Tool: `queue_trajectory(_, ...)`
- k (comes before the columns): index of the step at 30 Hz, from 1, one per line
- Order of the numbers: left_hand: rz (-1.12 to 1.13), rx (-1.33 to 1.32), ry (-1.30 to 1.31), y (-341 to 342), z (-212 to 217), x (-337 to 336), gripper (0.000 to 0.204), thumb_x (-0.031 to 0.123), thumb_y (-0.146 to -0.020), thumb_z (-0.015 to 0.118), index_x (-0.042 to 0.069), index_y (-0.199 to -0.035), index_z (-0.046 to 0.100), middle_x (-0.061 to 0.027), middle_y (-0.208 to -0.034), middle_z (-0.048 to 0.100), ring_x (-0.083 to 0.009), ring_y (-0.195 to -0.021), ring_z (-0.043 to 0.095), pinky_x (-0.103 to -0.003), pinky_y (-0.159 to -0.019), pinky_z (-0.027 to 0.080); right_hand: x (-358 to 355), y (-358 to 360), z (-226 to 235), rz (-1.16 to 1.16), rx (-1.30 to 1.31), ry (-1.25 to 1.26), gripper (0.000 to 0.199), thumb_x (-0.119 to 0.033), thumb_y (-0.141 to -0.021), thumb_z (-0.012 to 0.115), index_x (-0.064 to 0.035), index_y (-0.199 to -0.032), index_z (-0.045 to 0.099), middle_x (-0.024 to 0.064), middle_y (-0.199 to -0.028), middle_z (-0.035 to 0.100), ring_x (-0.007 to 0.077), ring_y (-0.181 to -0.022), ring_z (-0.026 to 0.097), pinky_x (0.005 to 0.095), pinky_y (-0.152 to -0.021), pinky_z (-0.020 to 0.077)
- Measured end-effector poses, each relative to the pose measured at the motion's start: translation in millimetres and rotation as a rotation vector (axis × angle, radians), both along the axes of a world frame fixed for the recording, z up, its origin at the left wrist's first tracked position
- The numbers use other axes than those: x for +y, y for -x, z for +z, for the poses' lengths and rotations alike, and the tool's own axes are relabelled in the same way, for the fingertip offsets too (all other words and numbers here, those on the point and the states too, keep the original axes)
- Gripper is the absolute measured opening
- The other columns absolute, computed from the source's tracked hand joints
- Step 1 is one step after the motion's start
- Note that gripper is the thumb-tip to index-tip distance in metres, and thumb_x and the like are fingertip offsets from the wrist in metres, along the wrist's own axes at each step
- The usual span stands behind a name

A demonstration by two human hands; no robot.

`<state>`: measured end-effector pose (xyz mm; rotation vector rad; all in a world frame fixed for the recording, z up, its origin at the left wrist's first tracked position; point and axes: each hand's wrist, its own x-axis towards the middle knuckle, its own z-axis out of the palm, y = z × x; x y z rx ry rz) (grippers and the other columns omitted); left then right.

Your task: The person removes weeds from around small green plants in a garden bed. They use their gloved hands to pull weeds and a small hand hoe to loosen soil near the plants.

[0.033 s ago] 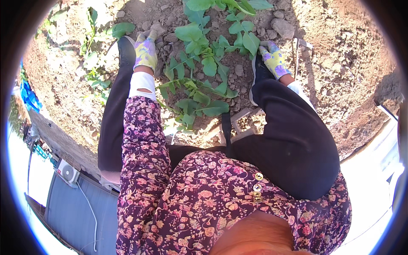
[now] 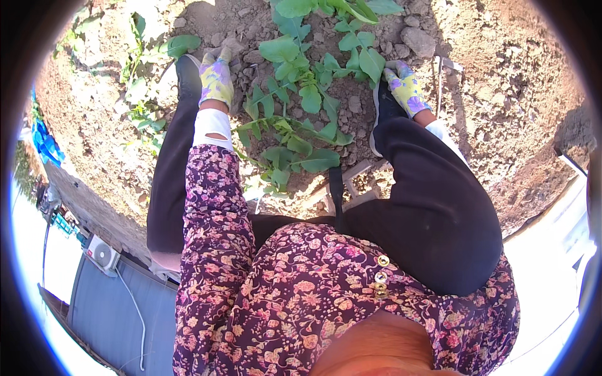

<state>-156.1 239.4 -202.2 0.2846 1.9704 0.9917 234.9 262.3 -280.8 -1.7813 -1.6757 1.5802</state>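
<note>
1. Your left hand (image 2: 216, 80), gloved, presses down on the soil (image 2: 501, 94), fingers together, holding nothing I can see.
2. Your right hand (image 2: 406, 89), gloved too, rests by the plant's edge; whether it grips anything, I cannot tell.
3. The plant (image 2: 307, 94) sits between both hands, leaves spreading toward your knees.

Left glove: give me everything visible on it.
The left glove is fabric-looking, pale yellow-green with a purple floral print, and covers the whole left hand. Its fingers point away from the person, down onto the dry clumpy soil beside the leafy green plants. A white cuff shows at the wrist, then a floral sleeve. It lies against the black trouser leg. Whether it holds anything cannot be told.
</note>
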Motion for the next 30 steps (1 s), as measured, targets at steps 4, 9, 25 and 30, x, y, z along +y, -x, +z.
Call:
queue_trajectory(4,0.218,-0.014,-0.127,2.3,2.2,2.6,0.033,0.011,-0.086,0.061,-0.002,-0.114,0.049,-0.0096,-0.091,0.060,-0.0180,-0.070,0.061,-0.026,-0.062,0.052,1.1,5.5,11.6,0.004,-0.008,0.027,0.022,-0.015,-0.090,0.052,-0.0019,-0.108,0.055,0.0057,-0.088,0.062,0.0088,-0.072,0.054,0.0231,-0.061,0.0433)
queue_trajectory(9,-0.062,0.581,-0.113,15.4,-26.0,-2.2,0.050,0.014,-0.079,0.065,-0.003,-0.122,0.044,-0.0186,-0.112,0.055,-0.0292,-0.101,0.056,-0.036,-0.086,0.045,-0.7,10.0,23.7,-0.005,0.037,0.022,0.025,-0.015,-0.090,0.051,-0.0020,-0.111,0.053,0.0064,-0.088,0.062,0.0091,-0.072,0.055,0.0232,-0.060,0.0444)
queue_trajectory(25,-1.012,1.003,0.187,28.9,-17.0,16.9,0.032,0.019,-0.080,0.055,0.014,-0.111,0.059,-0.0097,-0.113,0.057,-0.0308,-0.103,0.055,-0.042,-0.087,0.044,-9.5,23.2,32.1,0.033,-0.043,-0.015,0.025,-0.016,-0.090,0.051,-0.0020,-0.110,0.055,0.0055,-0.087,0.063,0.0091,-0.072,0.056,0.0243,-0.062,0.0458)
queue_trajectory(30,-1.049,1.054,0.205,29.4,-62.5,76.8,0.048,0.022,-0.082,0.052,0.015,-0.129,0.045,-0.0115,-0.131,0.046,-0.0325,-0.118,0.047,-0.043,-0.097,0.038,-2.5,20.0,25.2,0.082,-0.079,0.001,0.026,-0.015,-0.090,0.051,-0.0011,-0.112,0.054,0.0046,-0.086,0.062,0.0083,-0.070,0.054,0.0237,-0.062,0.0443)
